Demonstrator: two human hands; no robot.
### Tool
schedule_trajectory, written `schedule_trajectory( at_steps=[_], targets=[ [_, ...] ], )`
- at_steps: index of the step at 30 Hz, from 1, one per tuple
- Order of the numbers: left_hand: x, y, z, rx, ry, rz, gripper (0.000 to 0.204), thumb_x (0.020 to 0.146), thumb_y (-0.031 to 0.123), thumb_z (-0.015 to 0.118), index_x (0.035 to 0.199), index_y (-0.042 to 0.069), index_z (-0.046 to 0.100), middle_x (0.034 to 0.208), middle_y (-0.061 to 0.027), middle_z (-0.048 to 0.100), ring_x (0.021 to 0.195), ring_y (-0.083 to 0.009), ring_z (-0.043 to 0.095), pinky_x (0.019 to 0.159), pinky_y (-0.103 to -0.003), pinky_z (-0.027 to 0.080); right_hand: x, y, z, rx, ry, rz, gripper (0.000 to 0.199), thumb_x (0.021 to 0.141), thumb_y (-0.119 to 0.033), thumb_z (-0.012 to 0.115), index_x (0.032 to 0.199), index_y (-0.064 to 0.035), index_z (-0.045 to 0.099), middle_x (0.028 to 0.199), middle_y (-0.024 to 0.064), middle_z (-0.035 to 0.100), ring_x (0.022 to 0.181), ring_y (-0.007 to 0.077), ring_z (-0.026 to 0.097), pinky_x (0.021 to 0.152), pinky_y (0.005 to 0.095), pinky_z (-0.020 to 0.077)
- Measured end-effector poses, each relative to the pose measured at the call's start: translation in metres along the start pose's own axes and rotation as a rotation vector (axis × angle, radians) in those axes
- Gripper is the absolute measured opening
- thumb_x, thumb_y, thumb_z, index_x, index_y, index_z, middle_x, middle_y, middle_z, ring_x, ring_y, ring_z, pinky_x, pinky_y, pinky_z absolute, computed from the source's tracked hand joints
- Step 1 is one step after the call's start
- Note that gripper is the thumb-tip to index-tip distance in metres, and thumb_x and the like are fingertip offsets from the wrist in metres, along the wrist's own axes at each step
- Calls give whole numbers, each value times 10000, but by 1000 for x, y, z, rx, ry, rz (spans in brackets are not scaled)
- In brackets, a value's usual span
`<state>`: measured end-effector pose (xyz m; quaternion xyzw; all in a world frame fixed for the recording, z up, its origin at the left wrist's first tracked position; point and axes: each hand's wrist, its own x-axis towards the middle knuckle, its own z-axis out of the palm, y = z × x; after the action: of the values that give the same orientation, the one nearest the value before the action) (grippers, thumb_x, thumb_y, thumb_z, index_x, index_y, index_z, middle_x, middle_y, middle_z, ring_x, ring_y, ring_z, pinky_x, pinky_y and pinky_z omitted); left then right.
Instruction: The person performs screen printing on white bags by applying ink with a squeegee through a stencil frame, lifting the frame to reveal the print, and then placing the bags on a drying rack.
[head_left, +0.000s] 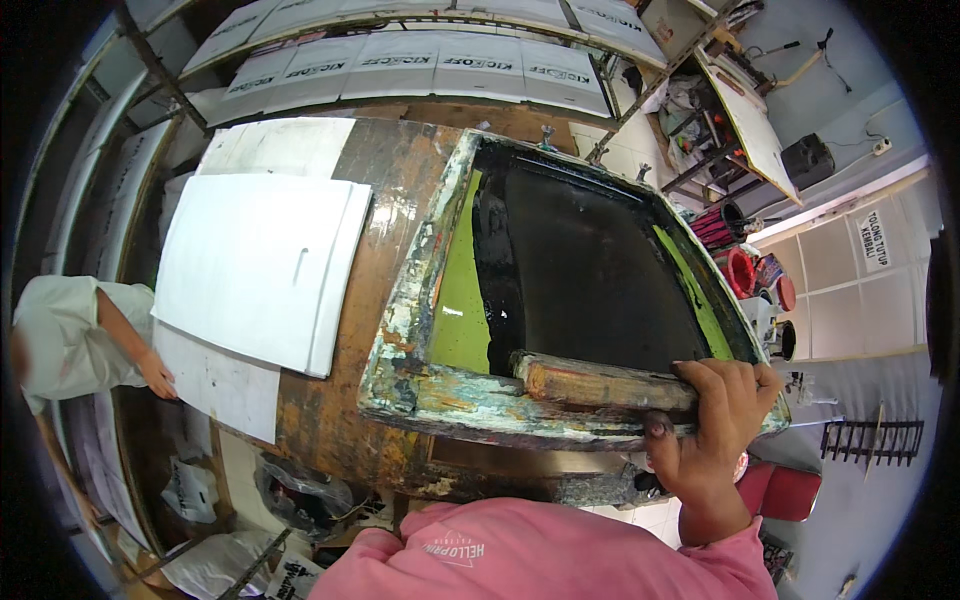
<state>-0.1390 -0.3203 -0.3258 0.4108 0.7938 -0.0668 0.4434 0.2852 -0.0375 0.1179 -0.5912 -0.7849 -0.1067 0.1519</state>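
Observation:
My right hand (pixel 715 415) is closed around the right end of a squeegee (pixel 600 383) with a worn wooden handle. The squeegee lies along the near side of a screen printing frame (pixel 470 408), whose wood is crusted with old paint. Black ink (pixel 600 260) covers most of the mesh inside, with green strips (pixel 462 300) showing at its left and right sides. My thumb, dark at its tip, sits on the near side of the handle, and the fingers reach over it. My left hand is out of sight; only the pink sleeve on that side shows.
Left of the frame, a stack of white sheets (pixel 260 265) lies on the stained wooden table (pixel 335 430). A co-worker's hand (pixel 155 375) is at the table's left edge. Racks of printed white sheets (pixel 430 65) stand behind. Paint containers (pixel 740 270) and a red stool (pixel 790 490) are at right.

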Motion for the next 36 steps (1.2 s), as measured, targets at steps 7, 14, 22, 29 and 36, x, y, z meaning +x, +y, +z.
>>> schedule_trajectory(
  at_steps=[7, 14, 22, 29, 36],
  targets=[
    [3, 1, -6, 8, -4, 29, 293, 997, 269, 622, 999, -4, 730, 1012, -257, 734, 969, -499, 698, 825, -557, 547, 9, -3, -6, -27, 19, 24, 543, 737, -392, 796, 1139, -41, 694, 1001, 114, 654, 955, 314, 600, 983, 513, 342],
    [19, -12, 5, 48, 26, 98, 304, 1001, 272, 609, 1012, -7, 731, 1026, -264, 738, 984, -506, 699, 838, -565, 549, -4, -7, 8, -23, 143, -22, 525, 736, -361, 823, 1142, -53, 695, 988, 99, 640, 953, 322, 596, 939, 505, 362],
    [41, -38, 26, 112, 66, 225, 318, 1007, 275, 594, 1027, -11, 732, 1042, -272, 742, 1002, -514, 700, 852, -573, 551, -18, -10, 27, -33, 359, -34, 364, 819, -377, 816, 963, -71, 682, 852, 77, 638, 846, 298, 619, 890, 468, 386],
    [71, -57, 42, 202, 66, 384, 330, 1011, 277, 582, 1040, -15, 732, 1057, -279, 745, 1017, -522, 701, 865, -581, 553, -22, -10, 35, -5, 497, -60, 383, 917, -453, 759, 871, -79, 693, 787, 98, 657, 818, 290, 644, 881, 464, 391],
    [122, -98, 50, 407, -18, 703, 342, 1016, 280, 569, 1053, -19, 733, 1071, -286, 748, 1033, -529, 702, 877, -588, 554, -29, -5, 43, -35, 496, -41, 420, 928, -473, 740, 984, -58, 729, 868, 99, 713, 854, 292, 666, 931, 448, 414]
  ],
)
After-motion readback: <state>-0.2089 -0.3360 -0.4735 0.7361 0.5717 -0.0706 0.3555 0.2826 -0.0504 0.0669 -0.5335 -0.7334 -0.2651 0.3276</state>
